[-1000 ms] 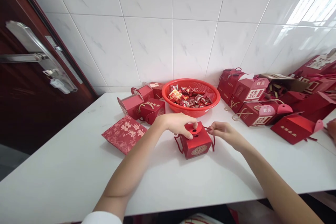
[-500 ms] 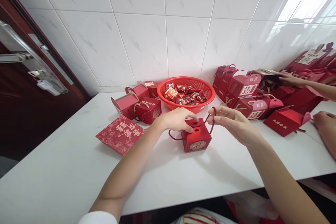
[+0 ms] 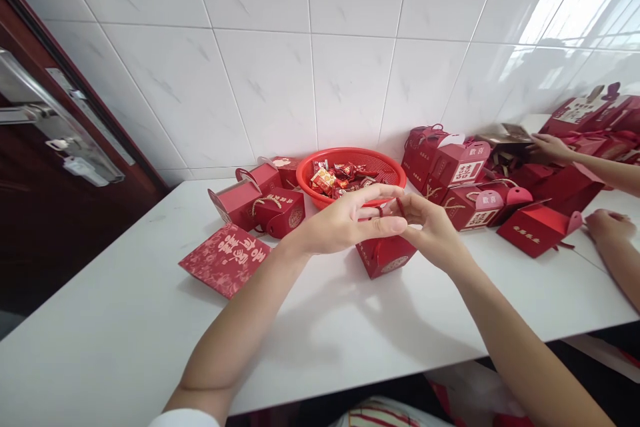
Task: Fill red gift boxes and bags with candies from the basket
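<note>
I see the small red box (image 3: 384, 257) on the white table (image 3: 320, 353), below the left hand (image 3: 345, 221) and right hand (image 3: 436, 232). The right seems to pinch its cord (image 3: 400, 205); whether the left grips it, I cannot tell. An uneven pull could tip the box.

Your box (image 3: 384, 259) is smooth, faintly glossy card, strung with twisted cord (image 3: 401, 207); around you, a perforated plastic basket (image 3: 386, 163), shiny candy wrappers (image 3: 324, 180), glossy wall tiles (image 3: 265, 90), a smooth tabletop (image 3: 120, 320) and a polished metal door handle (image 3: 23, 115).
</note>
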Available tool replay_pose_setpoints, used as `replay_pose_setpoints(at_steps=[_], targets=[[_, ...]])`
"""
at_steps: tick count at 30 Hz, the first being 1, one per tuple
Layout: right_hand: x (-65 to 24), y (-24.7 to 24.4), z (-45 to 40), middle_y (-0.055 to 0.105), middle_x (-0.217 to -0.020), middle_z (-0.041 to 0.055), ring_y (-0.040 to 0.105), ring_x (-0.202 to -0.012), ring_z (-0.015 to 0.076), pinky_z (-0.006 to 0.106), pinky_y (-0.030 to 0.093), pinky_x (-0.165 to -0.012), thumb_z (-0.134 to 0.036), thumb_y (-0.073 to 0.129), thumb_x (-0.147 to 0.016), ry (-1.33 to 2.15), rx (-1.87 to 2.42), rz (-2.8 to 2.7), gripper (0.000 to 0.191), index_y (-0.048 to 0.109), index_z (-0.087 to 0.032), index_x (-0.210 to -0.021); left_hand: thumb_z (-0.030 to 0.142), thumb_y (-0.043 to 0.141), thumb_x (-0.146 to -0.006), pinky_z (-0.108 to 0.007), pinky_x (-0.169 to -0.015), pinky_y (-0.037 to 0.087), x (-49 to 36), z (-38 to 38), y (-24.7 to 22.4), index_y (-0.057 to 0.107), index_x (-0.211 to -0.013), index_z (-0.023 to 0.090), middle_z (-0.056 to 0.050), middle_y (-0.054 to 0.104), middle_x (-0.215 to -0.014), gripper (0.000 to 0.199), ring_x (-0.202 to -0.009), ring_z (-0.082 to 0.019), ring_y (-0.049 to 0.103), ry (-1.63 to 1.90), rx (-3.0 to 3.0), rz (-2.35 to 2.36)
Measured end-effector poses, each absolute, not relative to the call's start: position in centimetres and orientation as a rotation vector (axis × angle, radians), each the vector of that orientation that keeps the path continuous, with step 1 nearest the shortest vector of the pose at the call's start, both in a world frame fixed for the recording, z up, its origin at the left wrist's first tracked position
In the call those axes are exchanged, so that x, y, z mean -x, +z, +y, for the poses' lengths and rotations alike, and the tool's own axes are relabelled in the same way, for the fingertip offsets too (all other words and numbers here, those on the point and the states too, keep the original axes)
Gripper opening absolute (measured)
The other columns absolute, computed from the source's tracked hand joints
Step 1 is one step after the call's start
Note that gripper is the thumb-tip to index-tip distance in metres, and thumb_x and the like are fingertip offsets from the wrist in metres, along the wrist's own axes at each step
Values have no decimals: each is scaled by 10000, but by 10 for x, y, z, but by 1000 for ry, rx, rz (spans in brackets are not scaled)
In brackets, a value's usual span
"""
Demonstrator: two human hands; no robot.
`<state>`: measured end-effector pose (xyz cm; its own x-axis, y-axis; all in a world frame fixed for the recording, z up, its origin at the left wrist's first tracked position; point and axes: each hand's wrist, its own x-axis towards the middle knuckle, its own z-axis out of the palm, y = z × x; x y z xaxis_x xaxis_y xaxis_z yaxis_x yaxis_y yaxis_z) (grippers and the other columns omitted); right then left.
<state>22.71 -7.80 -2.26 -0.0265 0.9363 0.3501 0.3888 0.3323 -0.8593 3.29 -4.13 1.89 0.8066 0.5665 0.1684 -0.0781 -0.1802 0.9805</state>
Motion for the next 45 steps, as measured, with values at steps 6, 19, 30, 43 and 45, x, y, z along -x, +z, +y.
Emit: replay_pose_setpoints(at_steps=[6, 19, 30, 43, 45], targets=[[-221, -30, -79, 709, -907, 42, 651, -813, 227, 382, 511, -769, -365, 668, -821, 521, 1355, -1671, 193, 570, -227, -913, 309, 750, -849, -412, -1087, 442, -42, -43, 11, 528, -1365, 206, -137, 558, -1418, 571, -1347, -290, 513, 614, -1663, 326], [-244, -18, -74, 707, -805, 37, 662, -809, 230, 379, 509, -758, -394, 543, -934, 307, 1248, -1334, 169, 559, -257, -835, 298, 769, -815, -422, -1068, 486, -41, -44, 9, 535, -1395, 303, -73, 387, -1591, 625, -1491, -331, 317, 742, -1663, 291], [-377, 37, -28, 637, -747, 60, 651, -784, 295, 481, 478, -768, -416, 477, -916, -270, 1365, -1086, 207, 429, -295, -756, 317, 752, -829, -410, -1001, 520, -26, -31, 23, 653, -1242, 210, -104, 565, -1436, 438, -1204, -284, 620, 903, -1731, 491], [-411, -2, 31, 666, -804, 115, 620, -856, 300, 462, 420, -883, -416, 399, -882, -346, 1536, -947, 173, 370, -282, -776, 337, 751, -832, -388, -960, 544, -18, -25, 23, 685, -1177, 202, -109, 637, -1325, 377, -1094, -244, 664, 932, -1761, 546], [-413, -10, 35, 670, -856, 138, 614, -888, 325, 481, 414, -880, -412, 412, -864, -339, 1600, -941, 165, 405, -268, -783, 332, 743, -837, -385, -956, 545, -17, -26, 22, 684, -1182, 209, -105, 636, -1331, 371, -1106, -246, 657, 908, -1779, 547]])
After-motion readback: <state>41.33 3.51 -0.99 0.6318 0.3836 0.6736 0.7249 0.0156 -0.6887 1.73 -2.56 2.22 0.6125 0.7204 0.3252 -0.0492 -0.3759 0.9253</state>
